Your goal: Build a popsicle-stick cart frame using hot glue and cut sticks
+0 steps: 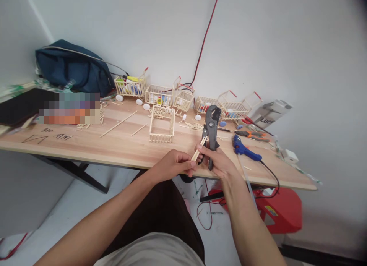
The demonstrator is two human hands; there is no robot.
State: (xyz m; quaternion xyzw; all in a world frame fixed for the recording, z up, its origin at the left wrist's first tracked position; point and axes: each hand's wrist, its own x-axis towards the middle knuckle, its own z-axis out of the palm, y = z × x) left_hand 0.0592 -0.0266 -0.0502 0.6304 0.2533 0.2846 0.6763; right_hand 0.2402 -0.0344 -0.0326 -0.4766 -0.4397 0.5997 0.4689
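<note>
My right hand (219, 162) is closed around the handles of a black cutter (212, 124) held upright over the front edge of the wooden table (114, 143). My left hand (174, 164) pinches a thin wooden stick (199, 149), whose far end sits in the cutter's jaws. A small open frame of sticks (162, 124) stands on the table just beyond my hands. Loose sticks (118, 124) lie to its left.
Several stick-built carts (160, 94) line the wall. A blue glue gun (245, 149) and orange pliers (252, 135) lie at the right. A dark blue bag (71, 67) sits at the back left. A red stool (275, 212) stands under the table's right end.
</note>
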